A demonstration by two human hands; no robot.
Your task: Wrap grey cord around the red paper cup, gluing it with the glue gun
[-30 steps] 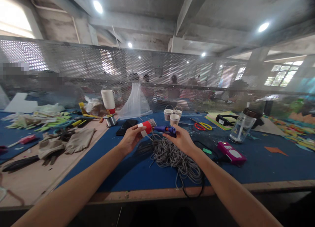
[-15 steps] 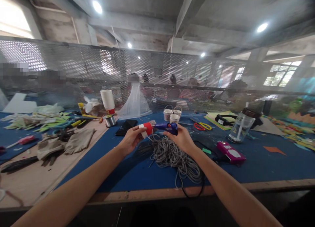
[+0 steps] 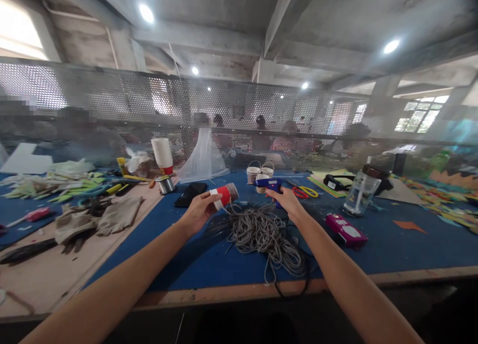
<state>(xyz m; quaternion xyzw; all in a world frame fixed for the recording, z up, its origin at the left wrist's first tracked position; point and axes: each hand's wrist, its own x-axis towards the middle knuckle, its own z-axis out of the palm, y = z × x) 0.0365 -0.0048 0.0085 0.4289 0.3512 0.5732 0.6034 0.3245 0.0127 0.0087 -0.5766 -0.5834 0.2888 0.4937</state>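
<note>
My left hand (image 3: 200,210) is closed around a red and white paper cup (image 3: 222,196), tilted on its side. Grey cord is wound about the cup's right end. In my right hand (image 3: 288,202) is a blue glue gun (image 3: 269,184), its nozzle pointing left and apart from the cup. Below both hands lies a loose heap of grey cord (image 3: 261,234) on the blue table mat (image 3: 175,264). Just behind the glue gun stand several small white cups with handles (image 3: 253,174), partly hidden by it.
Scissors with red and yellow handles (image 3: 309,191), a purple box (image 3: 346,230) and a glass jar (image 3: 360,192) are at right. To the left are a black phone (image 3: 189,194), a wire spool (image 3: 165,184), stacked paper cups (image 3: 162,154) and grey gloves (image 3: 119,215). A mesh screen (image 3: 239,100) borders the back.
My right hand has drawn the glue gun away from the cup, to the right and slightly up. My left hand keeps the cup nearly in place, and its cord-wound end now shows more.
</note>
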